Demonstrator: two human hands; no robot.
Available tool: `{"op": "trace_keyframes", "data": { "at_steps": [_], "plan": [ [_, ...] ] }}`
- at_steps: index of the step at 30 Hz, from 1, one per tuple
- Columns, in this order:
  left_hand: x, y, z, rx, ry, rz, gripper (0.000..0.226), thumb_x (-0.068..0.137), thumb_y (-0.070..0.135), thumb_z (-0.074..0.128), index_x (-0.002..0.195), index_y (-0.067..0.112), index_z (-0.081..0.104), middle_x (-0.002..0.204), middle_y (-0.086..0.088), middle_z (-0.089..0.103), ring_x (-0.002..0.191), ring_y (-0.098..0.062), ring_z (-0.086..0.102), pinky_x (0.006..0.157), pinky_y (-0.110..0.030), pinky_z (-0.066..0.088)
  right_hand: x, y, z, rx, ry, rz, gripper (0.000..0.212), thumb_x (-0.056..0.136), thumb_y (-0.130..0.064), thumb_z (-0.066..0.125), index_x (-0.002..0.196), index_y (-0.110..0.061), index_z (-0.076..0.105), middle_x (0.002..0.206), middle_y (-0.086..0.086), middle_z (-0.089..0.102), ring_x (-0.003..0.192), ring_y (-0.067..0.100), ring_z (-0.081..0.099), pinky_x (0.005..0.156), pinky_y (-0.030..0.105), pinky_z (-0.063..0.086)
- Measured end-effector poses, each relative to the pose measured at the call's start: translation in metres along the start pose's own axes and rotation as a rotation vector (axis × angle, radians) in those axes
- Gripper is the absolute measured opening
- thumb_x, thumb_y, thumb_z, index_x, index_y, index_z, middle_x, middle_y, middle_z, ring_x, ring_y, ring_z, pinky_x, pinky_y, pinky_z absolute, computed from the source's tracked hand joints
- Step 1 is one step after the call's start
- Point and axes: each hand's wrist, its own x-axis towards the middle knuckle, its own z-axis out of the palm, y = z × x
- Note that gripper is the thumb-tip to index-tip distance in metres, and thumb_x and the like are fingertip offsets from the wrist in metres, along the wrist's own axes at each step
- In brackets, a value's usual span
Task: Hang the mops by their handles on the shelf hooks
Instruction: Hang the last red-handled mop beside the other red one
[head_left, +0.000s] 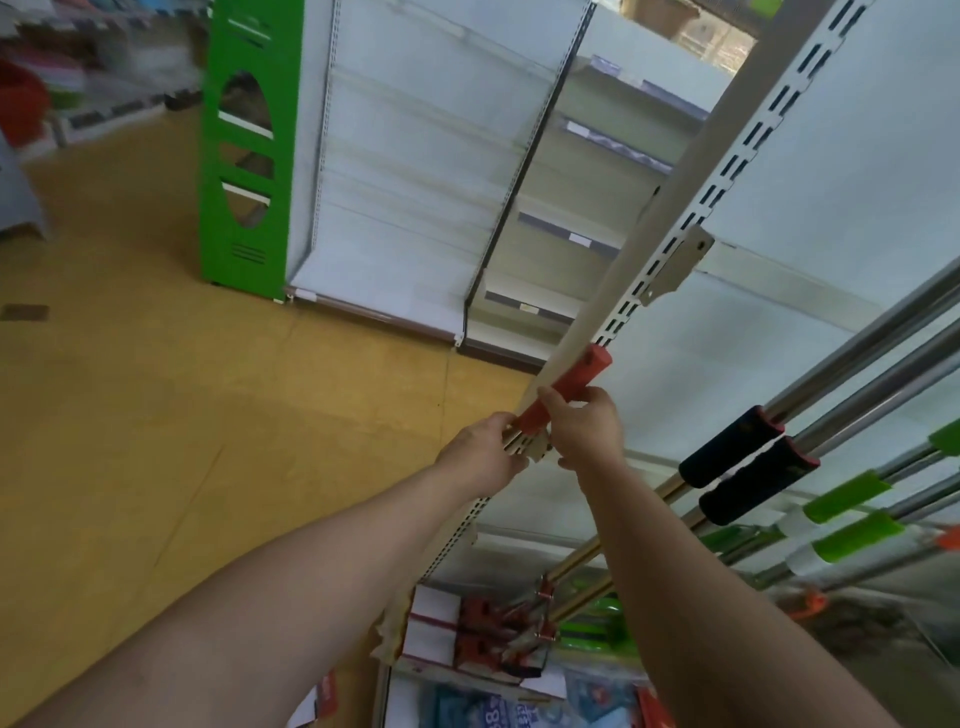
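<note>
1. The right hand (587, 426) is gripping the red handle (571, 379) of a mop. The fingers (550, 402) are curling over the middle of the handle, closed firmly on it.
2. The left hand (483, 452) is gripping the lower end of the same handle, where it meets the shaft. Its fingers are curled tight (the exact contact line is hidden behind the right hand).
3. The red handle is lying tilted along the slotted upright (727, 171) of the shelf unit, with its top end touching or just beside the slots; which one cannot be told.
4. To the right, 2 mops with black foam grips (732, 447) and 2 with green grips (847, 493) are slanting against the white back panel (831, 156). Their chrome shafts (857, 343) are running up and to the right.
5. Red and white mop heads (498, 629) are sitting low on the shelf, between the 2 forearms.
6. A metal bracket (680, 265) is projecting from the upright above the hands.
7. The yellow floor (156, 389) is filling the left side. Bare white shelves (415, 182) with a green end panel (249, 145) are standing beyond it.
</note>
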Motion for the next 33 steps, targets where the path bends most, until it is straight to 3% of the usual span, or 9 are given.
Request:
{"op": "trace_keyframes", "data": {
  "at_steps": [4, 9, 20, 24, 29, 33],
  "plan": [
    [0.003, -0.007, -0.002, -0.01, 0.023, -0.002, 0.052, 0.098, 0.03, 0.06, 0.147, 0.034, 0.044, 0.136, -0.002, 0.063, 0.113, -0.026, 0.064, 0.092, -0.038, 0.055, 0.0, 0.0, 0.007, -0.007, -0.007, -0.046, 0.032, 0.099, -0.047, 0.064, 0.119, -0.025, 0.053, 0.108, 0.003, 0.068, 0.074, 0.015, 0.066, 0.063, 0.034, 0.057],
    [0.003, -0.017, -0.008, -0.038, 0.067, -0.003, 0.041, 0.098, 0.03, 0.06, 0.138, 0.035, 0.052, 0.129, 0.001, 0.067, 0.11, -0.024, 0.065, 0.09, -0.039, 0.056, -0.006, -0.004, 0.019, -0.018, -0.041, -0.065, 0.038, 0.093, -0.043, 0.07, 0.122, -0.019, 0.06, 0.099, 0.001, 0.071, 0.091, 0.026, 0.072, 0.085, 0.049, 0.063],
    [-0.012, -0.044, -0.017, -0.087, 0.047, -0.018, 0.026, 0.095, 0.036, 0.065, 0.12, 0.034, 0.065, 0.116, 0.007, 0.071, 0.106, -0.017, 0.067, 0.092, -0.039, 0.056, -0.029, 0.0, 0.028, -0.065, -0.136, -0.16, 0.018, 0.09, -0.039, 0.074, 0.097, -0.027, 0.063, 0.096, 0.001, 0.076, 0.087, 0.025, 0.076, 0.084, 0.05, 0.064],
    [-0.02, -0.056, -0.013, -0.104, 0.006, -0.03, 0.022, 0.093, 0.041, 0.066, 0.114, 0.033, 0.068, 0.108, 0.007, 0.073, 0.101, -0.017, 0.067, 0.089, -0.04, 0.056, -0.041, 0.004, 0.026, -0.071, -0.149, -0.192, 0.017, 0.092, -0.038, 0.074, 0.097, -0.026, 0.063, 0.093, -0.001, 0.076, 0.084, 0.022, 0.076, 0.082, 0.048, 0.065],
    [-0.03, -0.067, -0.007, -0.101, -0.048, -0.026, 0.022, 0.095, 0.045, 0.064, 0.11, 0.029, 0.067, 0.086, 0.009, 0.065, 0.076, -0.013, 0.061, 0.066, -0.031, 0.046, -0.059, 0.015, 0.023, -0.052, -0.12, -0.233, 0.021, 0.094, -0.038, 0.071, 0.104, -0.02, 0.066, 0.09, -0.006, 0.076, 0.081, 0.016, 0.075, 0.082, 0.045, 0.065],
    [-0.039, -0.076, -0.003, -0.074, -0.078, -0.04, 0.01, 0.095, 0.04, 0.065, 0.103, 0.033, 0.065, 0.082, 0.009, 0.063, 0.072, -0.011, 0.058, 0.064, -0.029, 0.044, -0.074, 0.023, 0.022, -0.064, -0.125, -0.268, 0.024, 0.095, -0.041, 0.069, 0.107, -0.02, 0.066, 0.092, -0.005, 0.077, 0.083, 0.012, 0.074, 0.082, 0.042, 0.064]
  ]
}}
